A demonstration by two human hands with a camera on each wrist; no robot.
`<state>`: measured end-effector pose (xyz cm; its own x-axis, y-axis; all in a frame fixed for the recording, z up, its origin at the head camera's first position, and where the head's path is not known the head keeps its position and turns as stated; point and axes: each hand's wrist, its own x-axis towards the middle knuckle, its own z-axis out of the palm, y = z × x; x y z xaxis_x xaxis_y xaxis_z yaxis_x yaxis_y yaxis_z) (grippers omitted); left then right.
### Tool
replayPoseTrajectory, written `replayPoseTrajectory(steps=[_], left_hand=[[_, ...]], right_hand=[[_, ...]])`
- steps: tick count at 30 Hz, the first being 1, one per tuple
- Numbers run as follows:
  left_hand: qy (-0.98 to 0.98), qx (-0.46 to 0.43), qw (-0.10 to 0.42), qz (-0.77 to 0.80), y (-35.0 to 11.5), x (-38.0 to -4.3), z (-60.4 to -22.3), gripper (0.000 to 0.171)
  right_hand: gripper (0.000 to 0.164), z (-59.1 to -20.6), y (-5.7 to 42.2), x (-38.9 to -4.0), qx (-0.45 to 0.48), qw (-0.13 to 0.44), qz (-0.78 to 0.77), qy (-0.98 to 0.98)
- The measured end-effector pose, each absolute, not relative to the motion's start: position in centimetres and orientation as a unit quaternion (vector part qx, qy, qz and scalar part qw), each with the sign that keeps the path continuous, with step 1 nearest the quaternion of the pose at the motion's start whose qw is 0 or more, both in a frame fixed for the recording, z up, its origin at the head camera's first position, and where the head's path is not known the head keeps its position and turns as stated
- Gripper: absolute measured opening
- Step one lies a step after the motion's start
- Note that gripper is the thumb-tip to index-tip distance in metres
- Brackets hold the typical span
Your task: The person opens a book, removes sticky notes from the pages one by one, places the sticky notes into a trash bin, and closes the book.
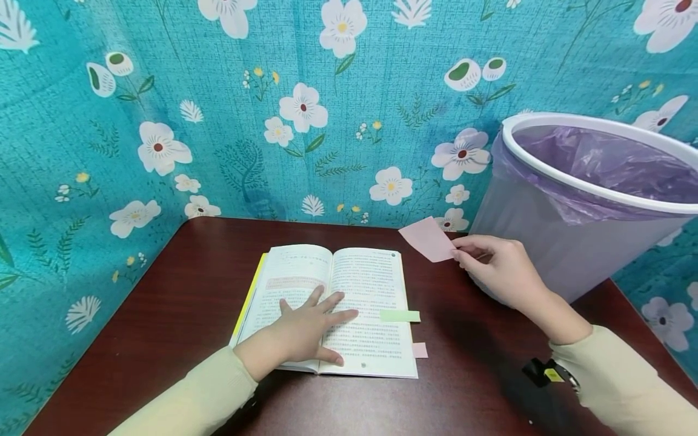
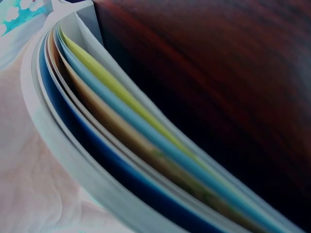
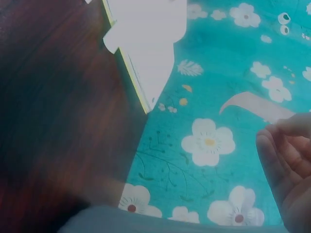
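An open book (image 1: pixel 371 284) with printed pages lies on the dark wooden table. My left hand (image 1: pixel 305 330) rests across its middle with fingers spread, pressing both pages near the spine. Curved page edges (image 2: pixel 121 141) fill the left wrist view. To the right of the book, my right hand (image 1: pixel 498 266) pinches a pink sticky note (image 1: pixel 429 240) by its corner between thumb and fingertips. The same pink note (image 3: pixel 257 106) curls away from the fingers in the right wrist view. A green tab (image 1: pixel 400 316) and a pink tab (image 1: pixel 420 350) stick out from the right page.
A grey trash bin (image 1: pixel 523 218) with a purple liner (image 1: pixel 594 160) stands at the right, just behind my right hand. The dark red table (image 1: pixel 147 339) reaches back to a teal floral cloth (image 1: pixel 245 139).
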<state>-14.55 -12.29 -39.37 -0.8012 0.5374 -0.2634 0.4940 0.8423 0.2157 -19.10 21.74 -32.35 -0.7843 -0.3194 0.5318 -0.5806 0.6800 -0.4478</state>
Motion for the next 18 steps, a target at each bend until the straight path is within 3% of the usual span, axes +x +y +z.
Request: replayPoseTrajectory(steps=[18], left_hand=[[0.946,0.272,0.159,0.076,-12.4,-14.5,-39.4,0.085]], right_hand=[[0.025,-27.9,22.6,-18.2,0.255,0.292,0.315,-0.867]])
